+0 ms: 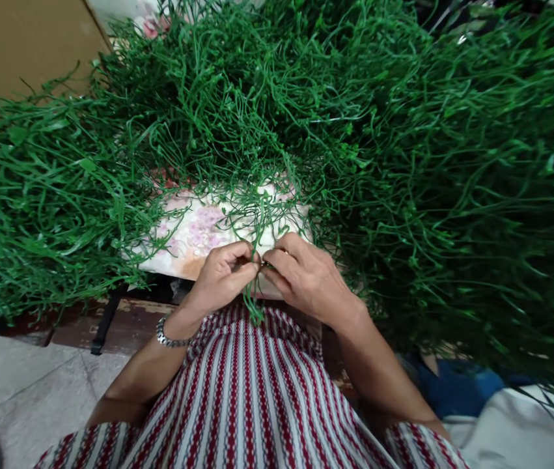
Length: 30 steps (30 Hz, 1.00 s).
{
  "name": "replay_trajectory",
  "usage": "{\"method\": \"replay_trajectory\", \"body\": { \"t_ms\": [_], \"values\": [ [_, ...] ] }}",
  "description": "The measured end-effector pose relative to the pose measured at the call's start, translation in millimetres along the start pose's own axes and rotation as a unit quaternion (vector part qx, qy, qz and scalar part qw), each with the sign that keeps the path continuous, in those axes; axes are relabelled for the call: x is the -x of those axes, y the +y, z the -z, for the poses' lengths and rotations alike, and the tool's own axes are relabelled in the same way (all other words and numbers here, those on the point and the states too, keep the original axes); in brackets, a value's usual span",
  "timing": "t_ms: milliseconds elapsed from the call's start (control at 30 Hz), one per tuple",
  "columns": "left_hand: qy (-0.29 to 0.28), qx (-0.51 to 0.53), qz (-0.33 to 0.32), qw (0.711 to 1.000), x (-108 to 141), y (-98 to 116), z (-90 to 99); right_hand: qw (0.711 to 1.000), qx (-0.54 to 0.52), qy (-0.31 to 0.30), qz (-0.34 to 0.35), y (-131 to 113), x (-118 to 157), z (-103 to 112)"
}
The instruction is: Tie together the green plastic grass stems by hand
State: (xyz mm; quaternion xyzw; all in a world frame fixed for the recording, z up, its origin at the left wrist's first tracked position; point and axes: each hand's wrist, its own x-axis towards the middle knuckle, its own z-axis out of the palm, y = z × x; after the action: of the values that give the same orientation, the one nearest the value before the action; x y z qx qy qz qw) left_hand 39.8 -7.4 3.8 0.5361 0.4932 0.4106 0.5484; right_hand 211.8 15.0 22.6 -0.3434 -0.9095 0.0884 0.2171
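Note:
A small bunch of thin green stems (256,228) stands between my two hands, with its lower ends (256,311) hanging below my fingers. My left hand (225,273), with a metal watch band (172,335) at the wrist, is closed around the bunch in a pinch. Close against it on the right, my right hand (303,273) has thumb and fingertips pressed together at the stems. Whether a tie or a single stem lies in that pinch is too small to make out. Beneath both hands lies a pale floral cloth surface (203,225).
Large heaps of green stems lie left (52,202), behind (267,85) and right (452,195) of the cloth. A brown cardboard panel (27,45) rises at the back left. A worn wooden edge (76,326) with a black strap (105,322) runs below the left heap.

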Motion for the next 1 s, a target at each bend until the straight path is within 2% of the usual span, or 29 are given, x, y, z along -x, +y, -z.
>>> {"method": "replay_trajectory", "body": {
  "t_ms": [133, 267, 333, 467, 567, 667, 733, 833, 900, 1000],
  "values": [
    [0.01, 0.043, 0.024, 0.999, 1, 1, -3.5, 0.994, -0.106, 0.015, -0.027, 4, 5, -8],
    [-0.004, 0.063, 0.026, 0.998, 2, 0, -1.2, 0.996, -0.089, 0.009, -0.021, 3, 5, -9],
    [-0.035, 0.077, 0.043, 0.995, 2, -2, 2.4, 0.996, -0.087, -0.015, -0.008, 1, 4, -7],
    [-0.132, 0.126, 0.095, 0.979, 1, -6, 10.6, 0.987, -0.139, -0.072, 0.037, 2, 1, -2],
    [-0.187, 0.184, 0.115, 0.958, 3, -4, 16.4, 0.959, -0.254, -0.096, 0.076, 6, -3, -2],
    [-0.22, 0.231, 0.112, 0.941, 5, 2, 21.1, 0.907, -0.399, -0.107, 0.083, 11, -5, -7],
    [-0.202, 0.223, 0.095, 0.949, 5, 5, 21.7, 0.887, -0.452, -0.087, 0.036, 12, -4, -12],
    [-0.13, 0.168, 0.051, 0.976, 3, 6, 17.4, 0.871, -0.485, -0.02, -0.074, 10, -2, -20],
    [-0.081, 0.138, 0.02, 0.987, 2, 3, 12.5, 0.841, -0.522, -0.005, -0.14, 4, 0, -25],
    [-0.013, 0.087, -0.014, 0.996, 1, -4, 5.1, 0.786, -0.58, -0.016, -0.212, -7, 3, -32]
  ]
}}
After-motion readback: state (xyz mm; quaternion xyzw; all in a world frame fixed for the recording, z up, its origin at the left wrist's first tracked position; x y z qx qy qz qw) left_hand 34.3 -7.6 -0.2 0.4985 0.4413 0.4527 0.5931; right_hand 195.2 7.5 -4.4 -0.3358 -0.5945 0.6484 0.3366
